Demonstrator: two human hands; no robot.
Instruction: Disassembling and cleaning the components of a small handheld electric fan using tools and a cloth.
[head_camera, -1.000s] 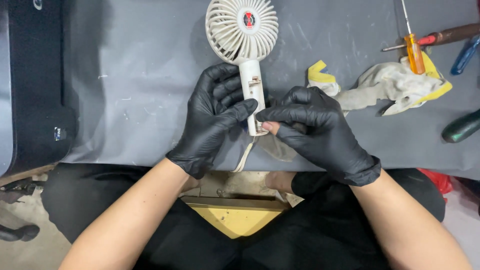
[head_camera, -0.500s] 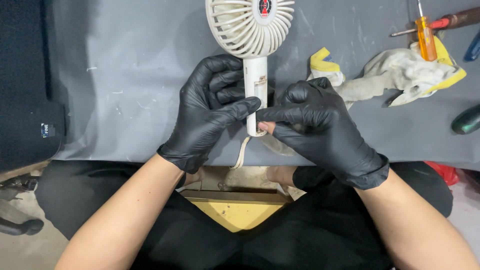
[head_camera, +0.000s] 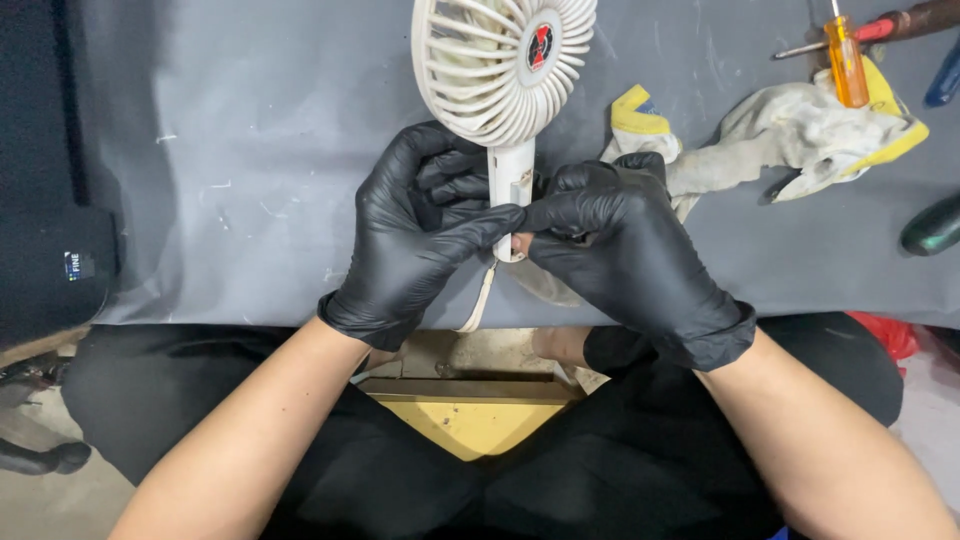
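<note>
- Handheld fan (head_camera: 505, 60): a small cream-white unit with a round slatted grille and a red-and-black hub at its centre. It is held roughly upright over the grey work mat (head_camera: 250, 180), the head toward the far side, the handle (head_camera: 511, 190) pointing back toward the person.
- Left hand (head_camera: 425, 235): in a black glove, wrapped around the left side of the handle; its thumb crosses the front of the handle near the lower end. The grip is closed on the handle.
- Right hand (head_camera: 625, 245): in a black glove, closed against the right side and lower end of the handle. Its fingertips meet the left thumb there. A small torn spot in the glove shows at that contact point.
- Wrist strap (head_camera: 480, 300): a cream loop hanging from the bottom of the handle, between the 2 hands, down to the near edge of the mat.
- Work gloves (head_camera: 800, 130): white cloth with yellow cuffs, lying crumpled on the mat to the right of the fan, just beyond the right hand.
- Orange-handled screwdriver (head_camera: 846, 60): rests across the work gloves at the upper right.
- Further tool handles lie at the right border of the view: 1 red, 1 blue, 1 dark green (head_camera: 932, 225). All are well apart from the hands.
</note>
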